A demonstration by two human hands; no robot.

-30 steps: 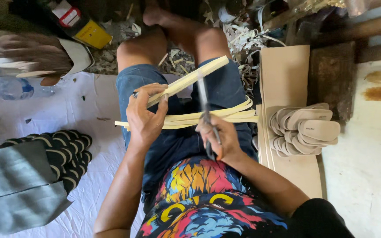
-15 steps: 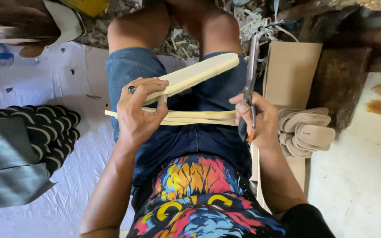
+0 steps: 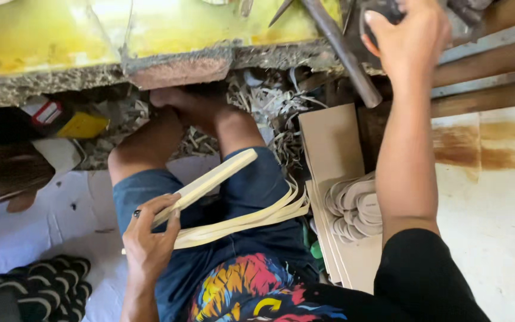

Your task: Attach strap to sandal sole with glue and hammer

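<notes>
Since the earlier frame, the right hand (image 3: 405,37) has been lifted away from the lap and raised to the cluttered yellow workbench (image 3: 49,42) at the top of the view, and the thin blade it carried is no longer seen in it. Its fingers are curled over a dark object at the bench edge; what that object is cannot be told, as it is mostly covered, so the grip may be only a resting touch. Just beside this hand a dark metal rod (image 3: 344,53) is seen slanting down from the bench.

The left hand (image 3: 150,238) is kept on the lap, clamped around the near end of a pale sandal sole (image 3: 210,182), which is held tilted up and away across the left thigh. Under it, a bundle of cream strips (image 3: 245,217) is laid across the blue shorts.

Further out, stacked tan sheets (image 3: 332,143) lie to the right, with a pile of cut sole pieces (image 3: 356,206) on them. Black ribbed soles (image 3: 49,283) are stacked at the lower left.
</notes>
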